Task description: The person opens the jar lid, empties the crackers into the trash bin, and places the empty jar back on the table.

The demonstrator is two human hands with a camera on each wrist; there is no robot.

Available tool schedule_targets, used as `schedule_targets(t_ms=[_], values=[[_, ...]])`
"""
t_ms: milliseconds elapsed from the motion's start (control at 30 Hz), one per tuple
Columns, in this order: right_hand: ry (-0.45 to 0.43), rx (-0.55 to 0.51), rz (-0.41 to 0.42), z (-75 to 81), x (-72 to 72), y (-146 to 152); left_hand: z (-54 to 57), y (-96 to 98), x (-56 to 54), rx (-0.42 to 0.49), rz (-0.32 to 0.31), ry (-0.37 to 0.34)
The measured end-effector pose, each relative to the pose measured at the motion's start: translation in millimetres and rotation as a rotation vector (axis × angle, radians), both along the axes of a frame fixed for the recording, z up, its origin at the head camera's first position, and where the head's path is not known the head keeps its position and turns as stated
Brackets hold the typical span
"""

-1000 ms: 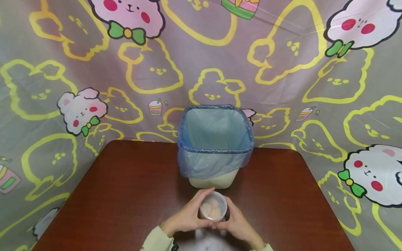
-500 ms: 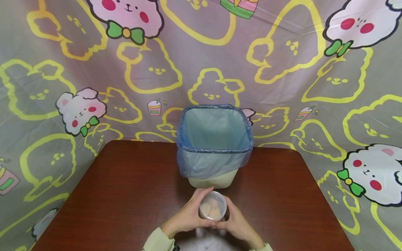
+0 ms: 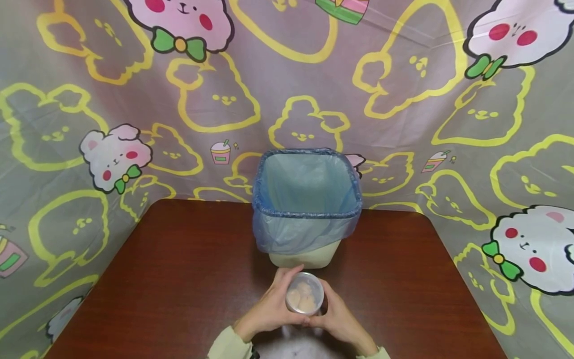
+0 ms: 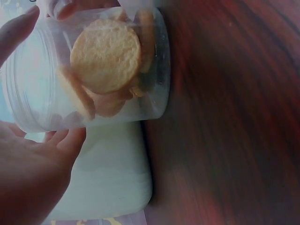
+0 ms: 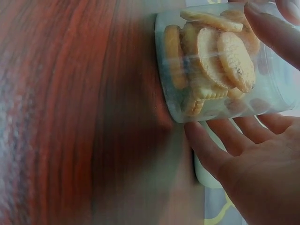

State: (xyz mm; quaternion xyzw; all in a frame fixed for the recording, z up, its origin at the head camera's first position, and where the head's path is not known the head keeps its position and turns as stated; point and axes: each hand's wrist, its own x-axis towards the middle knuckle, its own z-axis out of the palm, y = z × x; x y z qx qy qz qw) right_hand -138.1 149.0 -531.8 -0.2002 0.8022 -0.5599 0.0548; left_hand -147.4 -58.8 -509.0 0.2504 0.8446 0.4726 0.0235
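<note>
Jar, clear, upright, between both grips; cookies loose inside. Left grip curled round the left side, right grip round the right, so both are holding it, thumbs coming together on the near side. Base is on or just above the tabletop below the grips; contact not clear. Handling, as a guess: light, since it looks like thin plastic and the cookies fill only part of it. Walls look smooth and shiny, so could slide if held loosely, worse with damp fingers. Probably stiff enough for a steady hold, but a hard squeeze might flex the sides. Cookies likely dry and brittle: a knock, shake or sharp tilt could chip them or shift the weight to one side. Best hold: opposite sides, about mid-height, palms facing, pretty much where the grips are; for one grip alone, thumb against fingers across the body, level, light even pressure. Ridged rim at the top should give more bite, but can't tell how firmly the top is fixed, so wouldn't hang the weight from there. Just beyond the grips, bin with blue bag over its edge; little room on that far side, more to left and right.
</note>
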Motion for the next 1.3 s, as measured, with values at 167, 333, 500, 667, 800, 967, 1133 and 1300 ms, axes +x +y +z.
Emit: schedule_targets(t_ms=[167, 333, 500, 667, 800, 967, 1133, 1300], values=[[0.011, -0.020, 0.009, -0.6, 0.1, 0, -0.1, 0.8, 0.1, -0.001, 0.013, 0.002], [-0.021, -0.022, -0.007, -0.5, 0.2, -1, -0.9, -1.7, -1.0, -0.004, 0.017, 0.025], [-0.086, -0.018, -0.030, 0.5, -0.7, -1, -1.9, -4.7, -2.1, -0.017, 0.017, 0.044], [-0.101, -0.019, -0.027, 0.4, -0.7, -1, -3.3, -6.1, -2.5, -0.015, 0.014, 0.024], [-0.108, -0.030, -0.020, 0.3, -0.4, -1, -3.6, -7.3, -2.3, -0.010, 0.012, 0.021], [-0.109, -0.045, -0.011, -0.8, -1.1, -1, -3.8, -8.6, -1.7, -0.007, 0.012, 0.037], [-0.089, -0.058, 0.005, -2.0, -1.2, 0, -4.7, -9.3, -2.0, -0.013, 0.013, 0.051], [-0.058, -0.089, 0.032, -1.8, -0.9, 1, -5.9, -9.3, -3.4, -0.024, 0.004, 0.052]])
